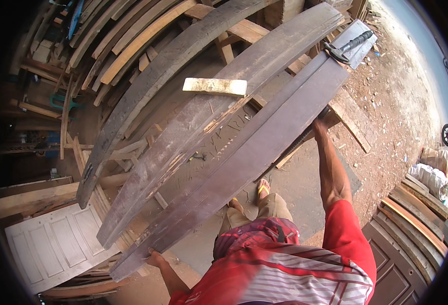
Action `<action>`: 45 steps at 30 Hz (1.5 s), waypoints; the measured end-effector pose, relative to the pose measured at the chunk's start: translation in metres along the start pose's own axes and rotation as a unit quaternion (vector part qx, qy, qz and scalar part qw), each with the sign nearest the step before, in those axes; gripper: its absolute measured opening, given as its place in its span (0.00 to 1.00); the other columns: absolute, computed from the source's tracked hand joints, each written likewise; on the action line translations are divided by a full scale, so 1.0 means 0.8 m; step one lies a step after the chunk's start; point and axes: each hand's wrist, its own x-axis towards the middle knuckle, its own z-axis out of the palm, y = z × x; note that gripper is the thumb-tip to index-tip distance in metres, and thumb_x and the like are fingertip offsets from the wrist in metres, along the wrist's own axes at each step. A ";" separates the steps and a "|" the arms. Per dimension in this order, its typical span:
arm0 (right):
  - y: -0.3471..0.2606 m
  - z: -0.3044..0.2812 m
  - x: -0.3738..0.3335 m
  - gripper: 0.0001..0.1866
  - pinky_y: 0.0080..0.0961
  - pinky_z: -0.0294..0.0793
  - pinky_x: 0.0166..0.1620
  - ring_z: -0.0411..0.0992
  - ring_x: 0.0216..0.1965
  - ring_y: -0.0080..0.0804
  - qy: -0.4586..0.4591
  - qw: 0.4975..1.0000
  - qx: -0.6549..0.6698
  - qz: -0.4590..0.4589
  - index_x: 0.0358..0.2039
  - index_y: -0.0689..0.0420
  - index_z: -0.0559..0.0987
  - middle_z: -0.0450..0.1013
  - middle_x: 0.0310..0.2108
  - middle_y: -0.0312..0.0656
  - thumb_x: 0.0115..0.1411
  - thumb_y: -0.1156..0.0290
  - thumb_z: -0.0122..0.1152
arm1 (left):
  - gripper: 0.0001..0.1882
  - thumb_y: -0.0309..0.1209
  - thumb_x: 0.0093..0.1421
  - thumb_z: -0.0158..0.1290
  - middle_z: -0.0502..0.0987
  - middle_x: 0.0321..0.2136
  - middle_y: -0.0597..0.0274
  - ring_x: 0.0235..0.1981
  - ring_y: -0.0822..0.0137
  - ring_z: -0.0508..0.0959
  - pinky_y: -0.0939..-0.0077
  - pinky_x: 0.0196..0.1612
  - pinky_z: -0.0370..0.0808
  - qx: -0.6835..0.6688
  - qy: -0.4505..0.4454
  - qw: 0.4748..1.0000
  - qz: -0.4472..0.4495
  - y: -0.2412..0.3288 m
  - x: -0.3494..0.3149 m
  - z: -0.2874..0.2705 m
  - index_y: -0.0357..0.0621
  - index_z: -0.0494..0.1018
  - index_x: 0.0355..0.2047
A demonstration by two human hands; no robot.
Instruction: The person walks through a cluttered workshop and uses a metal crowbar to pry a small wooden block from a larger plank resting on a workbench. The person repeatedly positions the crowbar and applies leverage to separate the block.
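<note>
A long purplish-brown wooden plank (pixel 254 147) lies slantwise across trestles in front of me. My left hand (pixel 155 258) grips its near edge close to the lower left end, thumb on top. Farther along, toward the right end, my right hand (pixel 321 122) is closed at the same edge, its fingers partly hidden. A narrow dark bar (pixel 299 141) runs beneath the edge beside it. A hammer with a black handle (pixel 356 43) rests at the far right end. Behind the plank lies a wider board (pixel 183 132) with splintered patches, and across it a short pale wood block (pixel 214 87).
A dark grey beam (pixel 147 76) lies beyond the boards, with stacked timber (pixel 127 46) at the back left. A white panelled door (pixel 56 244) leans at lower left. On the right are a brown door (pixel 394 264) and more planks (pixel 412 229). Wood chips litter the ground.
</note>
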 end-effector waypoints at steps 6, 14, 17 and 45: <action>-0.032 0.024 -0.049 0.29 0.42 0.66 0.64 0.69 0.63 0.50 0.115 0.985 -0.124 0.038 0.58 0.63 0.74 0.71 0.59 0.62 0.62 0.57 0.59 | 0.37 0.39 0.66 0.56 0.64 0.64 0.37 0.67 0.42 0.63 0.54 0.68 0.61 0.110 0.023 0.973 0.200 0.153 -0.132 0.017 0.32 0.57 0.68; -0.062 -0.046 -0.094 0.28 0.51 0.77 0.47 0.78 0.43 0.63 0.048 0.983 -0.176 -0.023 0.43 0.64 0.80 0.79 0.40 0.64 0.53 0.51 0.61 | 0.24 0.35 0.67 0.53 0.70 0.61 0.46 0.68 0.41 0.61 0.44 0.68 0.59 0.023 -0.179 0.794 0.581 0.363 -0.248 0.123 0.35 0.68 0.60; -0.077 -0.063 -0.104 0.28 0.45 0.77 0.46 0.79 0.41 0.58 -0.023 0.986 -0.164 -0.010 0.44 0.65 0.79 0.79 0.38 0.62 0.52 0.53 0.62 | 0.24 0.32 0.65 0.55 0.70 0.60 0.47 0.68 0.40 0.62 0.43 0.68 0.58 -0.038 -0.261 0.696 0.668 0.447 -0.303 0.178 0.35 0.68 0.59; -0.043 -0.035 -0.146 0.28 0.33 0.76 0.47 0.74 0.46 0.30 -0.016 0.994 0.111 -0.020 0.54 0.63 0.75 0.76 0.48 0.39 0.61 0.55 0.66 | 0.43 0.59 0.64 0.54 0.67 0.64 0.47 0.67 0.48 0.64 0.42 0.67 0.55 0.187 -0.133 0.721 0.653 0.716 -0.095 0.458 0.57 0.54 0.73</action>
